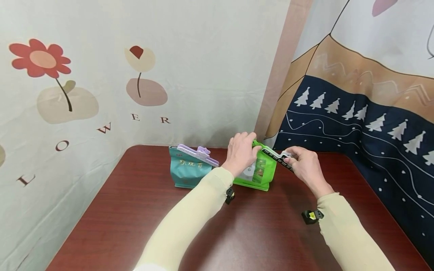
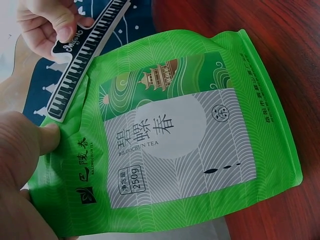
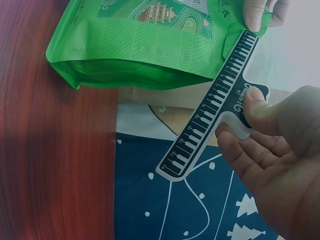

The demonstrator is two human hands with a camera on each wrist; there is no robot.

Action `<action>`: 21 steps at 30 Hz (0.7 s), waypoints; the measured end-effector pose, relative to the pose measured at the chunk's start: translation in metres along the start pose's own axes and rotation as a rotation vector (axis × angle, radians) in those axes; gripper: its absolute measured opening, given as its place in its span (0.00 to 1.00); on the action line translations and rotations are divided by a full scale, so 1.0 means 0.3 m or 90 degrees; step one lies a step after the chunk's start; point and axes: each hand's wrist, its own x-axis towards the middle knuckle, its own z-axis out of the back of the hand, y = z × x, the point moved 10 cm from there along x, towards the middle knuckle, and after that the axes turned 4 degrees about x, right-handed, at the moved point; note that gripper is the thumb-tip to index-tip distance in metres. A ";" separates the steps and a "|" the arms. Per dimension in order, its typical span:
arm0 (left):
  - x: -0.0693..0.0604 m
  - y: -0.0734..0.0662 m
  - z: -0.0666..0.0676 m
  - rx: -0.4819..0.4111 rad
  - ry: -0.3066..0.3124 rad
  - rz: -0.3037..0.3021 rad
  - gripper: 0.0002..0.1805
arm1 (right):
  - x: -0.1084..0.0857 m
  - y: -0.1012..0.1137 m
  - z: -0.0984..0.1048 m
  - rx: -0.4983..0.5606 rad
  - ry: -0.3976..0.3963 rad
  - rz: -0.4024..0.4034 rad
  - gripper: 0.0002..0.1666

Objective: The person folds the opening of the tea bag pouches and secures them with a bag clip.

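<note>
A bright green tea bag [image 2: 200, 135] stands on the table, its front label reading Biluochun Tea. My left hand [image 1: 240, 152] pinches the bag's top edge, thumb in front; the left wrist view shows that thumb [image 2: 50, 137] against the green film. In my right hand [image 1: 306, 165] is a bag clip [image 3: 215, 105] with a black-and-white piano-key pattern, pinched by its handle between thumb and fingers. One end of the clip lies at the bag's top corner, close to the left thumb. Whether its jaws are around the film, I cannot tell.
Left of the green bag stands a teal bag [image 1: 188, 171] with a lilac clip [image 1: 198, 153] across its top. Both are near the back of the reddish-brown table [image 1: 257, 233]. A printed curtain [image 1: 210, 75] hangs right behind the table.
</note>
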 end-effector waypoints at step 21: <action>0.006 0.000 0.013 -0.022 0.012 -0.034 0.05 | 0.013 0.029 -0.003 -0.003 -0.007 0.015 0.09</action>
